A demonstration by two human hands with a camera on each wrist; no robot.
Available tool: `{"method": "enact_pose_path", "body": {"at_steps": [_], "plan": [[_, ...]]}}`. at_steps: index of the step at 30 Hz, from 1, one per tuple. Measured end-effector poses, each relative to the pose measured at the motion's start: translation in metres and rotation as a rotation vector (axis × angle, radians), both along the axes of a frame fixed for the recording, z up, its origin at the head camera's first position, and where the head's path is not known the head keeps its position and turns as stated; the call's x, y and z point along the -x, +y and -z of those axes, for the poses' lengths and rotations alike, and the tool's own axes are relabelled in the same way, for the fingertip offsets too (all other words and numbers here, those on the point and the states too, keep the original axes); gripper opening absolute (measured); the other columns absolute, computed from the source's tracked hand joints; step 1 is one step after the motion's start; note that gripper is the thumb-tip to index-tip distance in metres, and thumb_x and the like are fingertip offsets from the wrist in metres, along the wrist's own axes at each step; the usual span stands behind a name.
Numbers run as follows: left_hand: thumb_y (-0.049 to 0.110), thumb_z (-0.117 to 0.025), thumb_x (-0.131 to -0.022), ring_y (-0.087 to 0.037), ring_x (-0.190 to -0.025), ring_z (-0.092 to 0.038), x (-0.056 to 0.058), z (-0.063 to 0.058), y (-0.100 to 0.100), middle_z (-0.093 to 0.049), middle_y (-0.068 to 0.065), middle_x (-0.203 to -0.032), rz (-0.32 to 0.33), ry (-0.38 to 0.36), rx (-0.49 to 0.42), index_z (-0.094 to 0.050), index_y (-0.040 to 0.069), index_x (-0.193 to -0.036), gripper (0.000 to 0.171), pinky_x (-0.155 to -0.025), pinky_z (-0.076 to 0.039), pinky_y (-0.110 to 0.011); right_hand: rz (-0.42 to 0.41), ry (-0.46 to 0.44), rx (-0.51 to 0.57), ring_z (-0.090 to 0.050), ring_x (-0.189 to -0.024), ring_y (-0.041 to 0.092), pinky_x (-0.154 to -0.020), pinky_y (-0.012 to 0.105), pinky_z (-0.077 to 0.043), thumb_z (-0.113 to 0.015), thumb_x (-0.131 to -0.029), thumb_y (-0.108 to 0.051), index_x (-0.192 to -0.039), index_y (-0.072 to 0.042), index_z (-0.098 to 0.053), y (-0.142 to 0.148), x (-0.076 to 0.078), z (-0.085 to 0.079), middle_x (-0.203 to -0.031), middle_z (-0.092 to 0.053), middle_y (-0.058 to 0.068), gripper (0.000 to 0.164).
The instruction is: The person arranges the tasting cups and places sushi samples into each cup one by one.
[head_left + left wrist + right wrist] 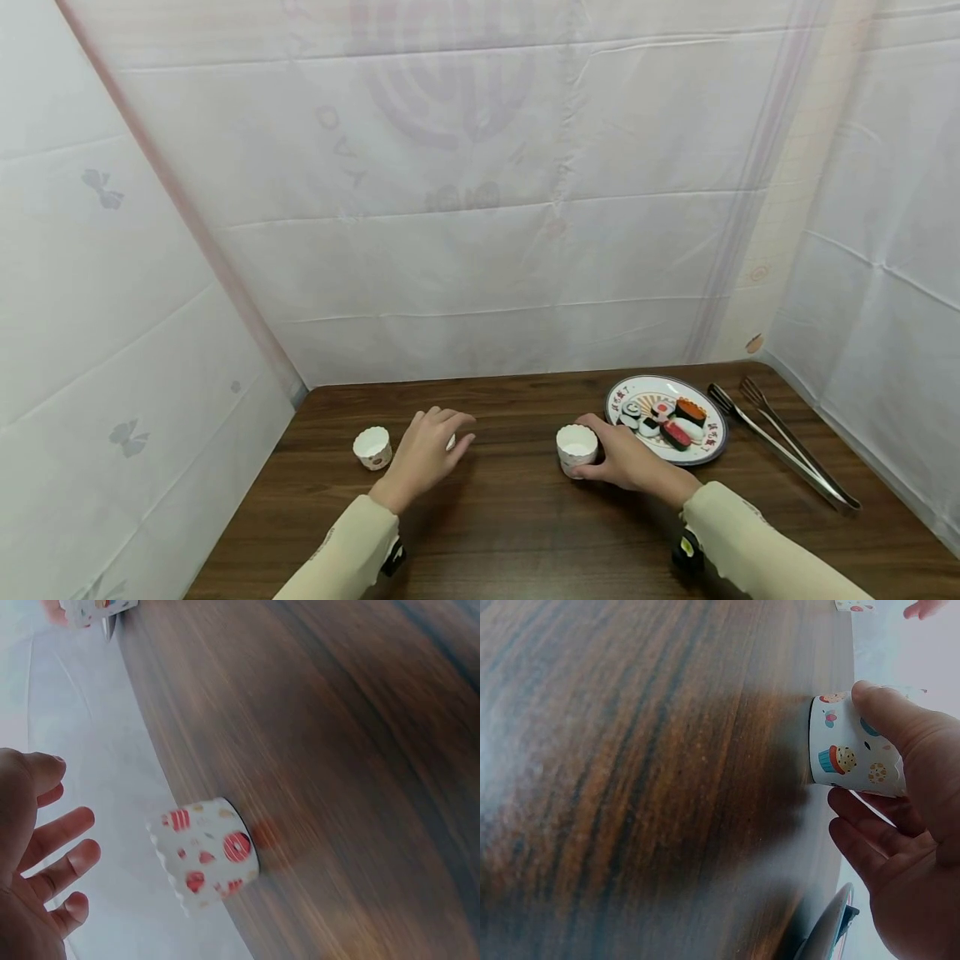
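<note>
My right hand [622, 454] grips a white paper baking cup [577, 450], its thumb and fingers on either side of the wall. Cupcake prints [840, 760] show on this cup in the right wrist view, and its base is at the tabletop. My left hand [423, 450] hovers with fingers spread over a second baking cup [206, 855], printed with red sweets and standing upright. The hand mostly hides that cup in the head view; the left wrist view shows a gap between them. A third baking cup [372, 447] stands upright left of my left hand.
Right of my right hand, a round plate [626, 392] bears several sushi pieces [677, 434]. Metal tongs [791, 450] lie beside it near the right table edge. White cloth [480, 250] hangs behind and at both sides of the dark wooden table [510, 542].
</note>
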State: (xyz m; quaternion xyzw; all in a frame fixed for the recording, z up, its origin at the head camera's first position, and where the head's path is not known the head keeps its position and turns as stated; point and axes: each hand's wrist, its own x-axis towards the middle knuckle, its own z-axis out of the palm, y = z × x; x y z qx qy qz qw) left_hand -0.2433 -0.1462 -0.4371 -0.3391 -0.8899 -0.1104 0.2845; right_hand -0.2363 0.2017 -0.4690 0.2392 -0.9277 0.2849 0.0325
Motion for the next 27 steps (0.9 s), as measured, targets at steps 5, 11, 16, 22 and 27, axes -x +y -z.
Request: {"method": "enact_pose_path", "body": {"at_steps": [5, 11, 16, 22, 27], "plan": [[0.019, -0.08, -0.091, -0.02, -0.084, -0.062, 0.002, -0.001, 0.014, -0.075, -0.002, -0.106, 0.034, -0.011, 0.005, -0.075, 0.013, -0.112, 0.022, -0.07, -0.046, -0.038, -0.008, 0.024, -0.005, -0.068, -0.096, 0.023, -0.079, 0.042, -0.055, -0.086, -0.083, -0.041, -0.134, -0.008, -0.055, 0.002, 0.0, 0.001, -0.114, -0.069, 0.004, 0.068], [0.018, -0.082, -0.09, -0.02, -0.087, -0.064, 0.006, -0.002, 0.026, -0.075, -0.001, -0.106, 0.07, 0.009, -0.005, -0.076, 0.014, -0.112, 0.023, -0.068, -0.045, -0.035, -0.016, 0.028, 0.003, -0.069, -0.097, 0.022, -0.079, 0.041, -0.056, -0.086, -0.084, -0.041, -0.135, -0.008, -0.054, 0.003, 0.001, 0.004, -0.114, -0.07, 0.004, 0.068], [0.018, -0.081, -0.09, -0.02, -0.087, -0.065, 0.006, -0.005, 0.038, -0.075, -0.001, -0.106, 0.105, 0.025, -0.007, -0.076, 0.012, -0.111, 0.023, -0.067, -0.045, -0.035, -0.013, 0.024, 0.0, -0.069, -0.097, 0.021, -0.079, 0.041, -0.056, -0.086, -0.084, -0.041, -0.134, -0.008, -0.055, 0.003, 0.0, 0.004, -0.113, -0.07, 0.004, 0.068], [0.017, -0.08, -0.092, -0.021, -0.088, -0.066, 0.004, -0.005, 0.055, -0.074, -0.002, -0.108, 0.142, 0.015, 0.007, -0.075, 0.012, -0.112, 0.021, -0.068, -0.048, -0.036, -0.014, 0.017, -0.007, -0.069, -0.096, 0.021, -0.078, 0.039, -0.056, -0.087, -0.083, -0.041, -0.133, -0.009, -0.055, 0.004, -0.001, 0.002, -0.112, -0.07, 0.004, 0.067], [0.017, -0.078, -0.093, -0.02, -0.092, -0.067, 0.004, -0.008, 0.07, -0.074, -0.002, -0.11, 0.171, -0.005, 0.026, -0.075, 0.011, -0.113, 0.021, -0.07, -0.051, -0.036, -0.002, 0.014, -0.009, -0.069, -0.095, 0.02, -0.078, 0.039, -0.056, -0.087, -0.083, -0.041, -0.132, -0.009, -0.056, 0.004, 0.0, 0.002, -0.111, -0.07, 0.004, 0.066]]}}
